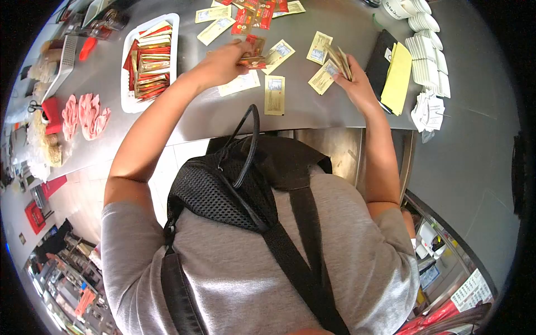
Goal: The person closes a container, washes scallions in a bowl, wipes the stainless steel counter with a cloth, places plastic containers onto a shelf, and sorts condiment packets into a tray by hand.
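My left hand [222, 64] is closed on red sachets [254, 61], above the middle of the steel table. My right hand [358, 86] grips a small fanned bunch of gold sachets [338, 60] by their lower ends. Single gold sachets lie flat around both hands: one gold sachet [274, 95] sits near the table's front edge, and another gold sachet [319, 47] is just left of my right hand. Beyond my left hand is a loose pile of red sachets [262, 15], with gold ones beside it. My left hand's fingertips are partly hidden by the sachets.
A white basket [126, 84] of upright red and gold sachets stands left. Pink gloves [92, 116] lie further left. At right are a black folder [381, 58], a yellow pad [397, 78], stacked white cups [427, 61] and crumpled white paper [427, 111].
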A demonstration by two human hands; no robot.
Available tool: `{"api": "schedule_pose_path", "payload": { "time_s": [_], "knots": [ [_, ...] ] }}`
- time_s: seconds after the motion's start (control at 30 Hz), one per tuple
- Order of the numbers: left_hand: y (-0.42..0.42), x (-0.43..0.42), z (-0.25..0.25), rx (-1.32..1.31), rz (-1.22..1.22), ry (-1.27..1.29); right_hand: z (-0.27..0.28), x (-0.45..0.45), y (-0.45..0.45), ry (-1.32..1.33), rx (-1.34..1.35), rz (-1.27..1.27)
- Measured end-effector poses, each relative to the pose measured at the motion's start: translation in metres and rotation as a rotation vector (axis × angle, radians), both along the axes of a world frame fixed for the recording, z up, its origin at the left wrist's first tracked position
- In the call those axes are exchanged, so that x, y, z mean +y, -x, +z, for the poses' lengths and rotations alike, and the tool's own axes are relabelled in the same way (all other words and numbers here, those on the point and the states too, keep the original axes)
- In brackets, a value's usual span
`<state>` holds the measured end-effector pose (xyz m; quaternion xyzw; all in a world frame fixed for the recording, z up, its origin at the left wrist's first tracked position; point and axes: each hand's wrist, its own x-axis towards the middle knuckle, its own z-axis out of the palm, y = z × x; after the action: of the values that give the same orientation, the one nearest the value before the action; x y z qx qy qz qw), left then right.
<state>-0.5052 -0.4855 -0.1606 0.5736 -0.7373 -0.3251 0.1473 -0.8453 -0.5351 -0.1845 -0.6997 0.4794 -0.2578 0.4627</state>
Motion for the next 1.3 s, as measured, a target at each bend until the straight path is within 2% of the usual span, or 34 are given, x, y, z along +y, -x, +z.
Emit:
{"api": "schedule_pose_path", "payload": {
  "time_s": [0.1,0.13,0.23,0.3,0.4,0.5,0.6,0.7,0.73,0.83,0.87,0.93,1.03,1.07,1.13,1.2,1.23,1.27,1.3],
  "knots": [
    [-0.008,0.017,0.025,0.002,-0.101,-0.130,0.017,-0.003,-0.002,-0.049,0.026,0.064],
    [-0.010,0.022,0.015,-0.059,-0.071,-0.228,0.022,-0.005,-0.002,-0.031,0.045,0.100],
    [-0.004,0.046,-0.007,-0.090,0.069,-0.035,0.026,-0.009,-0.001,-0.045,0.031,0.130],
    [-0.001,0.051,-0.021,-0.106,0.162,-0.072,0.020,-0.010,0.002,-0.152,-0.076,0.050],
    [-0.004,0.054,-0.025,-0.122,0.221,0.024,0.024,-0.022,0.008,-0.447,-0.290,0.150],
    [-0.002,0.058,-0.024,-0.301,0.157,0.117,0.025,-0.014,-0.008,-0.603,-0.842,-0.011],
    [-0.002,0.055,-0.018,-0.128,0.177,-0.155,0.003,-0.031,0.006,-0.604,-0.668,0.106],
    [0.006,0.046,-0.005,0.091,-0.123,0.015,0.015,-0.019,-0.002,0.204,0.137,0.289],
    [0.017,0.040,0.004,0.054,-0.283,0.169,0.014,-0.020,-0.002,0.295,0.241,0.413],
    [0.050,0.027,0.007,-0.146,-0.520,0.063,0.013,-0.024,-0.001,0.487,0.626,0.641],
    [0.062,0.022,0.011,-0.327,-0.570,-0.023,0.014,-0.026,-0.002,0.481,0.662,0.651],
    [0.057,0.014,0.002,-0.306,-0.558,0.084,0.016,-0.031,-0.006,0.468,0.733,0.674],
    [0.051,0.011,-0.005,-0.232,-0.597,0.147,0.008,-0.033,-0.003,0.506,0.651,0.655],
    [0.050,0.008,-0.005,-0.202,-0.619,0.157,0.007,-0.033,-0.003,0.431,0.625,0.553],
    [0.051,0.007,-0.005,-0.146,-0.428,0.118,0.008,-0.030,-0.004,0.283,0.571,0.355],
    [0.055,0.003,0.000,-0.181,-0.201,0.175,0.006,-0.041,-0.008,0.325,0.447,0.220],
    [0.059,-0.002,0.003,-0.182,-0.099,0.116,0.007,-0.045,-0.014,0.343,0.382,0.155],
    [0.062,-0.010,0.005,-0.184,0.005,0.058,0.013,-0.053,-0.018,0.296,0.506,0.191],
    [0.063,-0.018,0.005,-0.186,0.110,0.002,0.011,-0.061,-0.021,0.367,0.537,0.284]
  ]
}}
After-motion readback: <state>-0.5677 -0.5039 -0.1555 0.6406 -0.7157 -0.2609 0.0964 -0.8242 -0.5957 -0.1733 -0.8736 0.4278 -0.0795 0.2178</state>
